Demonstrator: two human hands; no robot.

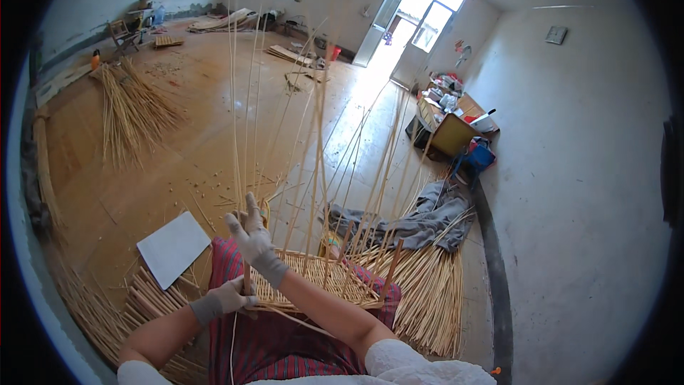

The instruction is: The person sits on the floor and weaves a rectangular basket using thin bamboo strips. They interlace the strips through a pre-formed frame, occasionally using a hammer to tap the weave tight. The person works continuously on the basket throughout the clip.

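Observation:
A shallow wicker basket [299, 271] rests across my lap, on a striped red cloth [285, 342]. Long thin upright canes rise from its weave, and short thick wooden stakes [392, 265] stand along its edge. My left hand [231, 295], in a pale glove, is closed around the basket's near left corner, by the foot of a stake. Above that corner my right hand [253, 237], also gloved, reaches across to the left with its fingers stretched and apart, beside the upright canes. A loose cane runs along the basket's near edge, under my right forearm.
Bundled canes [431, 296] lie on the right, partly under a grey cloth [427, 214]. Thicker sticks [149, 299] and a white board [174, 248] are on the left. Farther off are another cane bundle [132, 111] and a cluttered cabinet [452, 136] by the wall.

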